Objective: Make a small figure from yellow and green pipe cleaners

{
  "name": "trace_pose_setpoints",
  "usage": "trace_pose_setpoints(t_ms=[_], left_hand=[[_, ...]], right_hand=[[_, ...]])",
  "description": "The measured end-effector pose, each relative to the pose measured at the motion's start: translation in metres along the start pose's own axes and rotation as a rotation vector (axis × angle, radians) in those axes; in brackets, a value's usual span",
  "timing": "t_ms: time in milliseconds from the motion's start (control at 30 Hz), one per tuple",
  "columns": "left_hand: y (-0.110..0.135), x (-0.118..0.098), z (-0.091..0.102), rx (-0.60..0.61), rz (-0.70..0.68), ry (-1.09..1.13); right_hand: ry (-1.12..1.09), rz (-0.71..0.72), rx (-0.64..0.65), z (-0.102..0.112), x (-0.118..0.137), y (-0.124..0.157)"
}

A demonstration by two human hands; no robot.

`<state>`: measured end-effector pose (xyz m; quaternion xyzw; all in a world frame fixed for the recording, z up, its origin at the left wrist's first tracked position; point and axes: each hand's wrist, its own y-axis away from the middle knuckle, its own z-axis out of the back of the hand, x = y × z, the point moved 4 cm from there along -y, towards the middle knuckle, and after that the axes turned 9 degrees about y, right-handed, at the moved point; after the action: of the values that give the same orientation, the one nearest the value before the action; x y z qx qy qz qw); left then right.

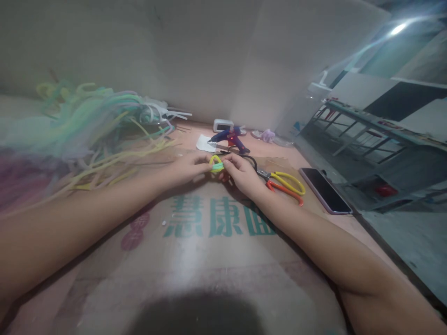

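Note:
Between my two hands is a small piece of bent yellow and mint-green pipe cleaners (217,165), with a yellow loop on top and green across its lower part. My left hand (186,168) grips it from the left, thumb and fingers closed on its edge. From the right, my right hand (240,172) pinches its other edge between thumb and fingers. Just beyond the hands lies a blue glue gun (230,138) with a small red light. Close to my right wrist are scissors (279,179) with one yellow and one orange-red handle.
A large heap of pastel pipe cleaners (104,116) spreads over the left side. A phone (325,190) lies near the table's right edge. Behind the glue gun stand a small white digital device (223,125) and a purple fuzzy piece (268,135). Printed cardboard (195,270) covers the table.

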<state>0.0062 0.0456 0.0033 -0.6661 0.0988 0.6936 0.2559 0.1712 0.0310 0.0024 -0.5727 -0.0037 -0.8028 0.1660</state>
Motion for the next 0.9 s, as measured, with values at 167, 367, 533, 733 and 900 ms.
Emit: trace_pose_setpoints(t_ms=[167, 367, 533, 733, 900], left_hand=[[0.000, -0.004, -0.005, 0.072, -0.072, -0.025], [0.000, -0.008, -0.007, 0.120, -0.118, -0.061], [-0.001, -0.002, -0.002, 0.069, -0.102, -0.071], [-0.002, 0.009, 0.004, -0.027, -0.088, -0.030], [-0.002, 0.008, 0.002, -0.028, -0.079, 0.015]], right_hand=[[-0.024, -0.003, -0.002, 0.000, -0.002, -0.001], [-0.079, 0.006, -0.014, 0.001, -0.007, -0.003], [-0.100, -0.004, -0.004, 0.000, -0.009, -0.003], [-0.107, 0.002, 0.011, 0.000, -0.011, -0.004], [-0.116, -0.012, 0.034, 0.000, -0.012, -0.005]])
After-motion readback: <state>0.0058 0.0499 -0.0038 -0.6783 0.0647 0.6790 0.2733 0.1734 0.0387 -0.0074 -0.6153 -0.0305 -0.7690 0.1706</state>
